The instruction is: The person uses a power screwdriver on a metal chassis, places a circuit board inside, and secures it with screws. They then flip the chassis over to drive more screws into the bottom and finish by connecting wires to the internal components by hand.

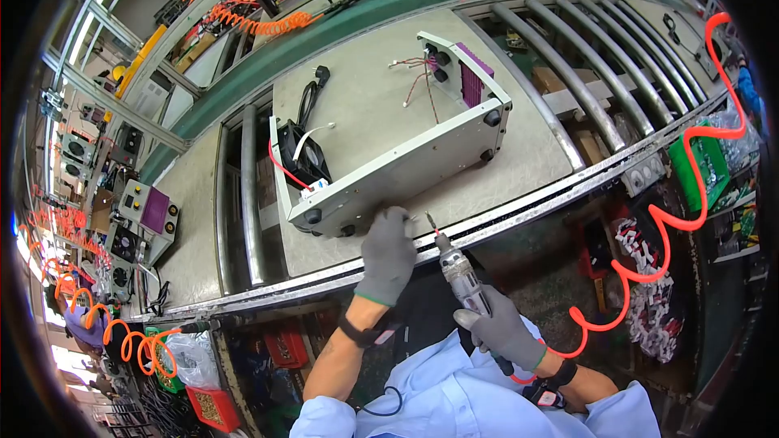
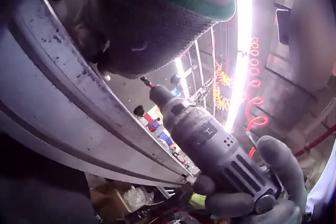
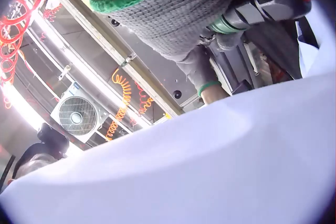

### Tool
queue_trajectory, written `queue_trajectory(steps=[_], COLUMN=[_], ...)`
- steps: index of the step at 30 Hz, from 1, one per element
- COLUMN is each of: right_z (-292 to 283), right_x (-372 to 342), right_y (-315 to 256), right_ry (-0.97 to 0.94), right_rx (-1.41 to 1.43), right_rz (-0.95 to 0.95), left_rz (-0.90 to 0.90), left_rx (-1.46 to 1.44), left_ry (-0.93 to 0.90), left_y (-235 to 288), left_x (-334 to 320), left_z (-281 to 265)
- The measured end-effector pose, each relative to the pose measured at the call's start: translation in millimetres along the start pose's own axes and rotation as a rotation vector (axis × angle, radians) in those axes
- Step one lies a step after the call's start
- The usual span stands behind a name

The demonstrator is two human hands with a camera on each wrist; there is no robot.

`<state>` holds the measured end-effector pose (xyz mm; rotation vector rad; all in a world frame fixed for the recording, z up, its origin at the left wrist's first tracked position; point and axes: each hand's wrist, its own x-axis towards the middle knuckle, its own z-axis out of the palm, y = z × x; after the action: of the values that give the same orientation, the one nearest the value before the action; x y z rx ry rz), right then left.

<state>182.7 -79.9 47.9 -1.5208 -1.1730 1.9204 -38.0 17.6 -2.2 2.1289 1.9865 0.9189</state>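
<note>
The gloved left hand (image 1: 388,257) is at the lower edge of the white metal chassis (image 1: 398,174), fingers bent and slightly blurred; whether they pinch anything is unclear. To its right, the gloved right hand (image 1: 505,326) grips a grey power screwdriver (image 1: 465,280), whose bit points up toward the chassis. In the left wrist view the screwdriver (image 2: 210,140) lies in the curled fingers of the right hand (image 2: 252,203), its tip close to the left glove (image 2: 142,29). The chassis holds a black fan (image 1: 307,154), a purple part (image 1: 472,81) and loose wires.
Metal rollers (image 1: 572,73) flank the grey work board (image 1: 365,57). A coiled red hose (image 1: 667,235) runs from the right side down toward the right hand. Another unit (image 1: 148,219) stands at left. Red bins (image 1: 213,410) and a green bin (image 1: 699,166) sit below the bench edge.
</note>
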Motion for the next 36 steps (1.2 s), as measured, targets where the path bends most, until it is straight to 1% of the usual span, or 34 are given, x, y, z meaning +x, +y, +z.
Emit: queue_trajectory(steps=[1,3,4,6,7,8,10,11,14,19,22,23,26,28,29,31,32,34,36], right_z=[1,7,11,17,19,23,28,31,36,40,40,39,39,39,39,39,38,39,41], right_x=[3,10,12,19,22,25,32,34,37,39,41,42,44,47,48,50,49,48,50], right_y=[1,5,3,-7,-10,-11,-12,-12,-12,-11,-16,-17,-15,-15,-16,-18,-21,-26,-22], right_ry=[-0.017,-0.051,-0.073,-0.123,-0.157,-0.177,-0.212,-0.208,-0.194,-0.147,-0.150,-0.154,-0.163,-0.169,-0.176,-0.184,-0.190,-0.209,-0.214], right_rx=[0.024,0.084,0.073,0.049,0.061,0.067,0.074,0.074,0.074,0.077,0.066,0.070,0.084,0.084,0.089,0.100,0.119,0.153,0.187], right_rz=[-0.027,-0.073,-0.055,-0.020,-0.011,-0.008,-0.006,-0.008,-0.017,-0.031,0.025,0.025,0.035,0.041,0.042,0.047,0.066,0.103,0.129], left_rz=[0.017,-0.074,-0.123,-0.122,-0.273,-0.409,-0.342,-0.339,-0.332,-0.510,-0.530,-0.534,-0.348,0.096,0.029,0.237,0.512,1.055,0.622], left_rx=[-0.069,-0.264,-0.358,-0.461,-0.532,-0.672,-0.690,-0.638,-0.503,-0.435,-0.321,-0.247,0.054,-0.185,-0.149,-0.047,0.022,0.163,0.077], left_ry=[0.046,-0.073,-0.133,-0.169,-0.247,-0.269,-0.238,-0.255,-0.265,-0.563,-0.871,-0.875,-1.097,-1.315,-1.375,-1.456,-1.457,-1.405,-1.560], left_y=[-4,4,8,6,13,26,19,11,3,-12,-25,-23,-16,-47,-49,-58,-64,-74,-84], left_x=[-1,4,7,15,25,36,58,71,118,177,204,206,216,224,227,230,231,230,227], left_z=[-4,-43,-67,-103,-127,-150,-168,-173,-172,-147,-120,-111,-98,-83,-76,-63,-57,-48,-41])
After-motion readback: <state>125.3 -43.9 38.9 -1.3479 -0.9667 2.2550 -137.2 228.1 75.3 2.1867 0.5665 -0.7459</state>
